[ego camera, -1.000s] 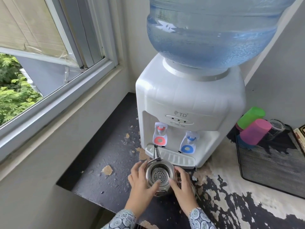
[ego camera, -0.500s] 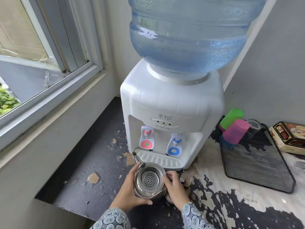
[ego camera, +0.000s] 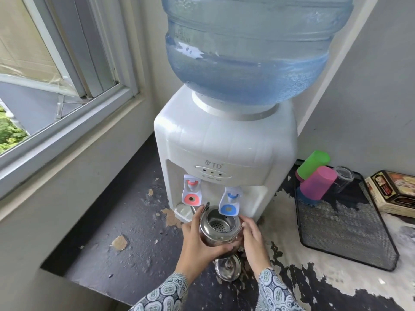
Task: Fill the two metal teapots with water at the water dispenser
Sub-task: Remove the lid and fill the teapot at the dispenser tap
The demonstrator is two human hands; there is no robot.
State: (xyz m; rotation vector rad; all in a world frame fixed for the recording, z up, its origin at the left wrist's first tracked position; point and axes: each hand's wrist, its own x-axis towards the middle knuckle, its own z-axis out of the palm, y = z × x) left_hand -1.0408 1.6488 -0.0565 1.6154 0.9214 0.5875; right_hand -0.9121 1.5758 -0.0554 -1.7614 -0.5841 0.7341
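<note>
A lidless metal teapot (ego camera: 219, 230) with a strainer inside is held up under the blue tap (ego camera: 229, 204) of the white water dispenser (ego camera: 224, 149). My left hand (ego camera: 197, 243) grips the pot's left side and front. My right hand (ego camera: 254, 236) touches its right side with fingers nearly straight. Its spout points toward the red tap (ego camera: 191, 193). A shiny metal lid (ego camera: 228, 267) lies on the counter just below the pot. Only one teapot shows. No water stream is visible.
The dispenser carries a large blue water bottle (ego camera: 247, 52). A black mesh tray (ego camera: 341, 223) at the right holds green, pink and blue cups (ego camera: 317, 185) and a glass. A printed box (ego camera: 395, 191) sits far right. A window ledge runs along the left; the counter paint is peeling.
Both hands lifted the teapot off the counter and moved it right and forward, from in front of the red tap to under the blue tap. The lid is now uncovered below it.
</note>
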